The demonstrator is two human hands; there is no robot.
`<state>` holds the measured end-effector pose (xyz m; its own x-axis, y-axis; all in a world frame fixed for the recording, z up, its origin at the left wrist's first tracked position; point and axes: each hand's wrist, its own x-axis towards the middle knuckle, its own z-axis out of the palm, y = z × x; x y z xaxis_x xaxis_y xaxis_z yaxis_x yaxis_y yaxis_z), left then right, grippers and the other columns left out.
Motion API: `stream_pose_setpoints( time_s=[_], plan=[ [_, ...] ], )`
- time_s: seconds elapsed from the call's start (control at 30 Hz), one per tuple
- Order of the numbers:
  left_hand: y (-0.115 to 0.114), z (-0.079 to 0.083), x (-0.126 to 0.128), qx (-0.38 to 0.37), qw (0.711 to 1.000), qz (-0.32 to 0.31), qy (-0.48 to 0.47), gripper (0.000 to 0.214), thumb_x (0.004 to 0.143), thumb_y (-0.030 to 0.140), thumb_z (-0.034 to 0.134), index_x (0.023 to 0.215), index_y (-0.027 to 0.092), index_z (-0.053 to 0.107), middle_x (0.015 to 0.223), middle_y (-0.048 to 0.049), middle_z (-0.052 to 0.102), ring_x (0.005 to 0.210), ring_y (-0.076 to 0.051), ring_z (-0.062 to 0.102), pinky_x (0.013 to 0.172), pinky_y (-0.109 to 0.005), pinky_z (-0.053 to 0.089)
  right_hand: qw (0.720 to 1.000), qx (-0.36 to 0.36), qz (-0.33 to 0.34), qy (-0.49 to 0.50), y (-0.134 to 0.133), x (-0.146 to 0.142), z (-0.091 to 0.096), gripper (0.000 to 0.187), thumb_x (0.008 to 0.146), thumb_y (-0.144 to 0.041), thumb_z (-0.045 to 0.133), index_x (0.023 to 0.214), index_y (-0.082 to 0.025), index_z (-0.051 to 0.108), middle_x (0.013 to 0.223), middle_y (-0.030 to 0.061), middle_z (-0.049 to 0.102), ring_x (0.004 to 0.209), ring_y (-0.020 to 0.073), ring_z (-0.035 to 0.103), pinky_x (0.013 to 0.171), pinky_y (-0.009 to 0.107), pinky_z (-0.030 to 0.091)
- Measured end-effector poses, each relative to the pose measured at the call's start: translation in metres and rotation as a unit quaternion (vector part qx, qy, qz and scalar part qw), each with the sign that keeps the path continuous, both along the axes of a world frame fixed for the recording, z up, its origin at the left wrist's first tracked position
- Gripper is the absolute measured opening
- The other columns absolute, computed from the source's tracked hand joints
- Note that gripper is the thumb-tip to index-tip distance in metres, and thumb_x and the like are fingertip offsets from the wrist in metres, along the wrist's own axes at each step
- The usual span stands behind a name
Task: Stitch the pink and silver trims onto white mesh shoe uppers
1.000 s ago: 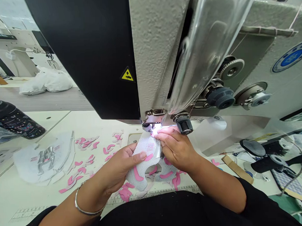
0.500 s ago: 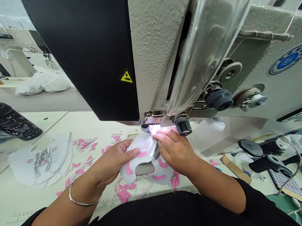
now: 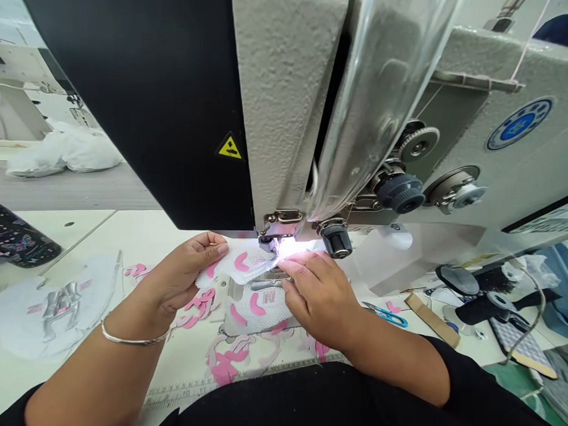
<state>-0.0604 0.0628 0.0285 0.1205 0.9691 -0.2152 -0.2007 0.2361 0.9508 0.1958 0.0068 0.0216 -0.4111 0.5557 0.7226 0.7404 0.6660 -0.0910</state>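
Note:
A white textured fabric piece (image 3: 237,269) with pink curved patches and an "N" mark lies under the lit needle area of a sewing machine (image 3: 274,113). Its left edge is pinched between the thumb and fingers of my left hand (image 3: 185,267). Close by the presser foot (image 3: 268,242), my right hand (image 3: 320,290) has its fingers bunched on the same piece. The lower lobe (image 3: 244,312) of the fabric curves toward me over the machine bed. Glare and my right fingers hide the needle point.
Pink scraps (image 3: 227,360) lie near a ruler strip (image 3: 179,393) along the front edge. Blue thread snips (image 3: 387,315), a cardboard strip (image 3: 432,319) and a black thread cone (image 3: 479,311) are at right. At left are a patterned white sheet (image 3: 15,312) and a dark bottle (image 3: 16,234).
My left hand has shifted left and up with the fabric, which has turned under the needle. My right hand stays by the presser foot. The snips now show more fully as the view shifts.

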Motion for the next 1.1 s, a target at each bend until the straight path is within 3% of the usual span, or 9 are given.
stream_pose_setpoints(
  time_s=[0.13,0.27,0.37,0.47,0.57,0.63,0.73,0.87,1.1],
  plan=[
    [-0.012,-0.004,0.002,-0.032,0.998,-0.014,-0.061,0.027,0.072,0.027,0.082,0.093,0.019,0.068,0.077,-0.0029,0.065,0.059,-0.013,0.062,0.051,-0.024,0.055,0.996,-0.086,-0.038,0.005,0.011,0.006,0.006,0.025,0.094,-0.028,0.052,0.112,-0.023,0.069,0.099,0.0099,0.063,0.09,0.024,0.061,0.085,0.046,0.054],
    [-0.025,-0.012,0.006,-0.035,0.988,0.065,-0.138,0.017,0.074,0.021,0.08,0.086,0.018,0.068,0.075,0.0014,0.06,0.059,-0.007,0.056,0.052,-0.017,0.052,0.992,-0.126,-0.023,0.014,0.016,0.01,0.009,0.027,0.091,-0.029,0.056,0.114,-0.029,0.07,0.099,0.007,0.06,0.088,0.0219,0.06,0.086,0.043,0.053],
    [-0.031,-0.02,0.009,-0.054,0.97,0.122,-0.204,0.016,0.071,0.022,0.082,0.078,0.017,0.068,0.07,0.0008,0.06,0.064,-0.011,0.059,0.058,-0.021,0.056,0.989,-0.148,-0.016,0.014,0.016,0.01,0.01,0.029,0.09,-0.03,0.058,0.116,-0.03,0.069,0.102,0.0067,0.06,0.089,0.0218,0.059,0.085,0.041,0.054],
    [-0.034,-0.025,0.014,-0.032,0.964,0.116,-0.238,0.014,0.074,0.028,0.079,0.074,0.018,0.068,0.071,-0.0007,0.062,0.073,-0.016,0.063,0.071,-0.029,0.059,0.991,-0.135,-0.018,0.002,0.014,0.007,0.009,0.032,0.091,-0.035,0.056,0.12,-0.026,0.068,0.105,0.0099,0.059,0.092,0.0237,0.059,0.084,0.043,0.055],
    [-0.034,-0.026,0.021,0.039,0.977,0.076,-0.197,0.015,0.08,0.031,0.076,0.074,0.018,0.07,0.074,-0.0007,0.064,0.081,-0.016,0.062,0.085,-0.03,0.056,0.995,-0.095,-0.035,-0.005,0.011,0.002,0.005,0.034,0.094,-0.036,0.052,0.119,-0.021,0.068,0.105,0.0122,0.059,0.1,0.0263,0.058,0.089,0.045,0.054],
    [-0.032,-0.024,0.026,0.081,0.986,0.041,-0.14,0.015,0.083,0.033,0.073,0.079,0.018,0.071,0.078,-0.0016,0.065,0.083,-0.015,0.061,0.086,-0.028,0.054,0.997,-0.059,-0.041,-0.006,0.008,-0.001,0.002,0.032,0.094,-0.035,0.052,0.117,-0.019,0.068,0.102,0.0117,0.061,0.102,0.0265,0.057,0.093,0.046,0.052],
    [-0.028,-0.019,0.034,0.116,0.991,0.003,-0.073,0.018,0.087,0.036,0.069,0.09,0.019,0.072,0.086,-0.0034,0.068,0.083,-0.016,0.061,0.081,-0.026,0.052,0.999,-0.012,-0.029,0.006,0.005,-0.004,-0.004,0.032,0.094,-0.032,0.053,0.118,-0.015,0.066,0.1,0.0115,0.063,0.098,0.0256,0.058,0.097,0.046,0.05],
    [-0.025,-0.018,0.041,0.121,0.992,-0.012,-0.041,0.019,0.087,0.038,0.067,0.089,0.019,0.069,0.084,-0.0028,0.067,0.079,-0.016,0.061,0.074,-0.026,0.049,0.998,0.014,0.009,0.061,0.004,-0.003,-0.011,0.031,0.09,-0.022,0.056,0.119,-0.015,0.064,0.1,0.0103,0.064,0.095,0.023,0.058,0.089,0.041,0.053],
    [-0.023,-0.03,0.043,0.12,0.991,0.015,0.059,0.035,0.086,0.053,0.064,0.096,0.019,0.07,0.08,-0.0026,0.065,0.064,-0.013,0.054,0.055,-0.023,0.041,0.993,0.022,0.058,0.102,0.003,0.001,-0.02,0.035,0.087,-0.015,0.058,0.121,-0.02,0.063,0.106,0.0094,0.063,0.1,0.0221,0.059,0.088,0.04,0.054]
  ],
)
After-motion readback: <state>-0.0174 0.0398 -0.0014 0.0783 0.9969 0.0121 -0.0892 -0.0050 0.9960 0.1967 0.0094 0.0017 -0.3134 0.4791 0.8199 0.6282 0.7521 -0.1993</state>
